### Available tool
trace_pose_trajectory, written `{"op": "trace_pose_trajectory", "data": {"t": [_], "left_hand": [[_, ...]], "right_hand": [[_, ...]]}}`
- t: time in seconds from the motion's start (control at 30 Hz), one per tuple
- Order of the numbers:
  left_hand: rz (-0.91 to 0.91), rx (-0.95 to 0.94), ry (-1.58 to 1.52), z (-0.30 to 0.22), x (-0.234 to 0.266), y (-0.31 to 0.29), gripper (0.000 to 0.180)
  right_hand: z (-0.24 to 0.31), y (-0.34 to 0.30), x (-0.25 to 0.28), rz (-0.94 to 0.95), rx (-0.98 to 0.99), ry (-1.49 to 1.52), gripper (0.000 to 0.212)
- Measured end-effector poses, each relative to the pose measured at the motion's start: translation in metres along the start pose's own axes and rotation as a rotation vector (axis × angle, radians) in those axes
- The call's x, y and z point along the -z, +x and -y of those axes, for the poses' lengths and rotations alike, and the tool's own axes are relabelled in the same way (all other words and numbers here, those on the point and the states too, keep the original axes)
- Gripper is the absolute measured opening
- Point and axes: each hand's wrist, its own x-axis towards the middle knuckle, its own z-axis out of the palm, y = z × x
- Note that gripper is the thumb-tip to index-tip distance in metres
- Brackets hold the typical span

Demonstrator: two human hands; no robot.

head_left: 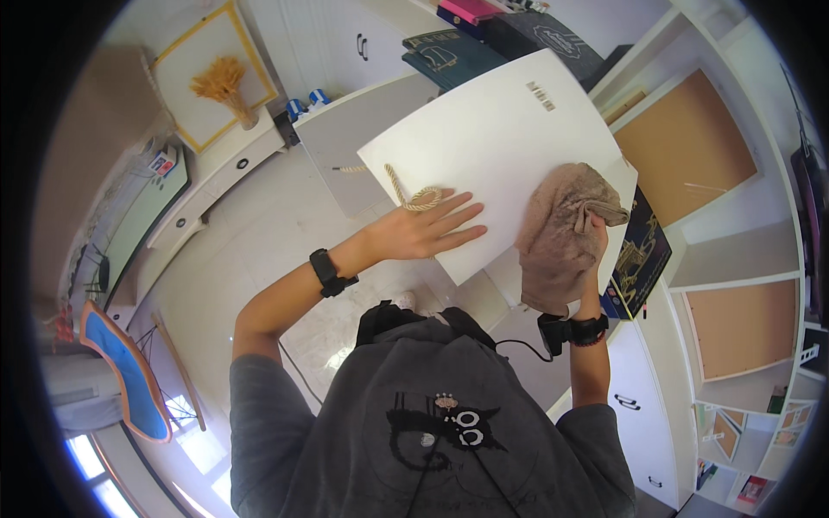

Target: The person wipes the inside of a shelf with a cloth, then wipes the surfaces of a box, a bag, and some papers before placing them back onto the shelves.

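A large white gift bag (471, 129) with cream rope handles (420, 200) lies tilted in front of me, its broad side facing up. My left hand (423, 229) rests flat on its left edge, fingers spread, beside the rope loop. In my right hand (596, 244) is a crumpled brown towel (553, 229), which lies against the right part of the bag and hides some of my fingers. Under the bag's right edge shows a dark blue box (641, 259) with gold print.
Dark green bags (445, 59) and a black box (544, 39) lie beyond the bag. To the right stands a white shelf unit (734, 250) with brown back panels. On the left, a vase of dried wheat (226, 86) stands on a white cabinet (224, 168).
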Motion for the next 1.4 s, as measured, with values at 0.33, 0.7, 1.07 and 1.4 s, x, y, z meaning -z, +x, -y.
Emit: {"op": "trace_pose_trajectory", "data": {"t": [0.33,0.7,1.07,1.4], "left_hand": [[-0.032,0.606,-0.362,-0.005,-0.064,-0.026,0.037],[-0.163,0.964,-2.242,0.029,-0.085,0.056,0.042],[0.023,1.071,-1.499,0.034,-0.094,0.031,0.017],[-0.475,1.246,-2.057,0.038,-0.095,0.036,0.027]], "right_hand": [[0.054,-0.08,0.049,-0.252,0.244,-0.053,0.042],[0.056,-0.097,0.062,-0.348,0.232,-0.088,0.042],[0.052,-0.089,0.064,-0.349,0.175,-0.106,0.042],[0.044,-0.091,0.067,-0.362,0.13,-0.122,0.043]]}}
